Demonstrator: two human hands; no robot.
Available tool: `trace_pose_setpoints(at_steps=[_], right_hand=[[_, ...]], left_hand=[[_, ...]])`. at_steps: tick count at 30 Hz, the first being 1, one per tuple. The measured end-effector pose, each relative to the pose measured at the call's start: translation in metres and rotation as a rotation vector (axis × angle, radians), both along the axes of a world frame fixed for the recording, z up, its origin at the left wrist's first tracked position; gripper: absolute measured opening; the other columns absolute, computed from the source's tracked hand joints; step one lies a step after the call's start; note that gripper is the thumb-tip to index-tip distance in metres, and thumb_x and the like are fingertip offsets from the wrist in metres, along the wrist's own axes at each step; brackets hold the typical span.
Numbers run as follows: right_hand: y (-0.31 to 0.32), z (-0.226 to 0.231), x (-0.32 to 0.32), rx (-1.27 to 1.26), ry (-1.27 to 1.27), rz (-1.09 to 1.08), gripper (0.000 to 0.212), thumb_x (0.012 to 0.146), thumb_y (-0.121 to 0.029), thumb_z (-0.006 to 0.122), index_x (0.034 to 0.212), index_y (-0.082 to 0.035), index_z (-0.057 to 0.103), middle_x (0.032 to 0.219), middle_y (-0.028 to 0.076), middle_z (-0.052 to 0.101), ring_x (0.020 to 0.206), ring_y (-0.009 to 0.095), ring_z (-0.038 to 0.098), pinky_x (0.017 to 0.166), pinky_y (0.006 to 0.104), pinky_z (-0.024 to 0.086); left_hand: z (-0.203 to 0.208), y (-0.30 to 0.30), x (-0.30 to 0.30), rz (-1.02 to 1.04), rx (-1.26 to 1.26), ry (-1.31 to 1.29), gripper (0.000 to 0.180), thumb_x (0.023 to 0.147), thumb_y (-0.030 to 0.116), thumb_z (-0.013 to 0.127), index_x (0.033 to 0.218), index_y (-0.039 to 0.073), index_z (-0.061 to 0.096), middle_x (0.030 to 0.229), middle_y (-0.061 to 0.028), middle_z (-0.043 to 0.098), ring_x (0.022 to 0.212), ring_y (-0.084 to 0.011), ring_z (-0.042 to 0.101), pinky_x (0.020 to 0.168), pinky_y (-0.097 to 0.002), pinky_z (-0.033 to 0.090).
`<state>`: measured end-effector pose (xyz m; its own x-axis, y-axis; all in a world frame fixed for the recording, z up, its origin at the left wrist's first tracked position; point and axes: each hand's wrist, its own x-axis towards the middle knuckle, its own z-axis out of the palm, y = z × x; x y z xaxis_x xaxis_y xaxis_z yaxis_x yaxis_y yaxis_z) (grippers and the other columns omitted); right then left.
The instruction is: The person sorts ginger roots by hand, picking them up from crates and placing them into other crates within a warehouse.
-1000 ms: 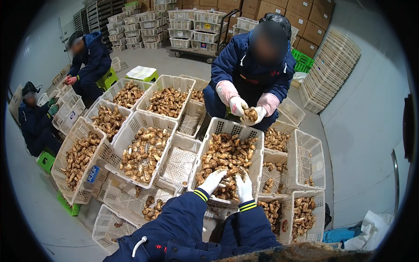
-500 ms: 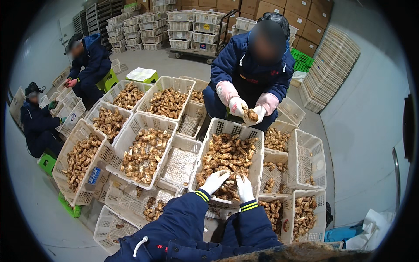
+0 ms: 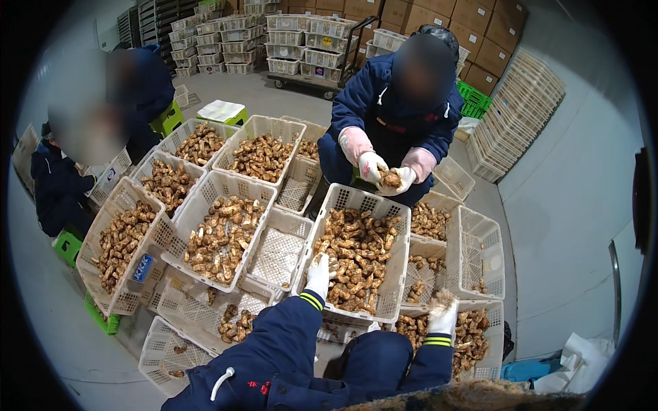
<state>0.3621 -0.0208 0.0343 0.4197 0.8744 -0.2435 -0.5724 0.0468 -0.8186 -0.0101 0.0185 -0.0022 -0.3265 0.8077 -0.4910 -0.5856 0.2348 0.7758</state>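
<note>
In front of me stands a white perforated plastic crate (image 3: pixel 389 301) heaped with brown, thick-stemmed mushrooms (image 3: pixel 360 257). My left hand (image 3: pixel 318 276), in a white glove, is at this crate's left side against the mushrooms. Its fingers look drawn together; whatever is in them is not clear. My right hand (image 3: pixel 443 314), also gloved in white, is over the lower right crates, which hold more mushrooms (image 3: pixel 470 340). Motion smears its fingers, with a brownish blur at the tips. Across from me a co-worker's gloved hands (image 3: pixel 384 177) hold a mushroom above the crate's far end.
More mushroom crates (image 3: pixel 264 195) crowd the left. Beside the central crate sits a shallow crate (image 3: pixel 279 250) with a bare mesh bottom. Stacked crates (image 3: pixel 517 113) lean by the right wall, and a loaded cart (image 3: pixel 308 85) stands behind. Two other people work at the far left.
My hands have parted from the near end of the central crate. The left went to its left side, the right swung over the lower right crates. The co-worker still holds a mushroom.
</note>
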Motion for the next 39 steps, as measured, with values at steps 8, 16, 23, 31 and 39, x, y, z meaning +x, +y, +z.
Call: trace_pose_setpoints(at_steps=[8,16,23,31,39], right_hand=[[0.103,-0.083,-0.154,-0.232,-1.351,0.544,0.07,0.088,-0.043,0.062,0.138,0.002,0.043,0.126,0.026,0.057,0.118,0.038,0.054,0.1,0.0397,0.042],[0.117,-0.139,-0.176,-0.346,-1.516,0.589,0.075,0.081,-0.045,0.067,0.135,0.002,0.047,0.129,0.027,0.055,0.119,0.037,0.053,0.101,0.0406,0.042],[0.097,-0.056,-0.176,0.204,-1.516,0.762,0.057,0.076,-0.011,0.069,0.128,0.004,0.052,0.124,0.024,0.058,0.117,0.035,0.055,0.101,0.0369,0.042],[0.046,-0.008,-0.213,0.582,-1.733,0.764,0.058,0.068,-0.007,0.072,0.123,0.0,0.057,0.124,0.021,0.058,0.118,0.035,0.053,0.104,0.0415,0.04],[0.033,-0.001,-0.216,0.412,-1.421,0.48,0.072,0.073,0.0,0.069,0.138,0.003,0.041,0.136,0.023,0.048,0.128,0.035,0.046,0.109,0.0407,0.034]], left_hand=[[0.006,-0.011,-0.006,-0.103,-0.013,0.081,0.033,0.098,0.034,0.049,0.122,0.011,0.053,0.103,-0.0029,0.066,0.08,-0.0157,0.061,0.063,-0.0329,0.051],[-0.013,0.0,0.005,-0.277,-0.076,0.11,0.05,0.093,0.033,0.059,0.134,0.007,0.048,0.107,-0.0063,0.064,0.093,-0.0163,0.061,0.074,-0.0326,0.051],[0.037,-0.02,0.013,-0.459,0.045,1.153,0.07,0.085,0.028,0.059,0.146,0.009,0.032,0.144,-0.0181,0.041,0.13,-0.0324,0.043,0.107,-0.0401,0.036],[0.03,-0.023,0.003,-0.964,-0.118,1.057,0.076,0.088,0.038,0.056,0.149,0.003,0.027,0.136,-0.022,0.051,0.119,-0.0324,0.055,0.099,-0.0389,0.044],[0.039,-0.023,-0.001,-0.936,-0.044,1.012,0.06,0.092,0.049,0.051,0.116,-0.004,0.062,0.115,-0.0242,0.064,0.107,-0.0361,0.062,0.092,-0.0415,0.047]])
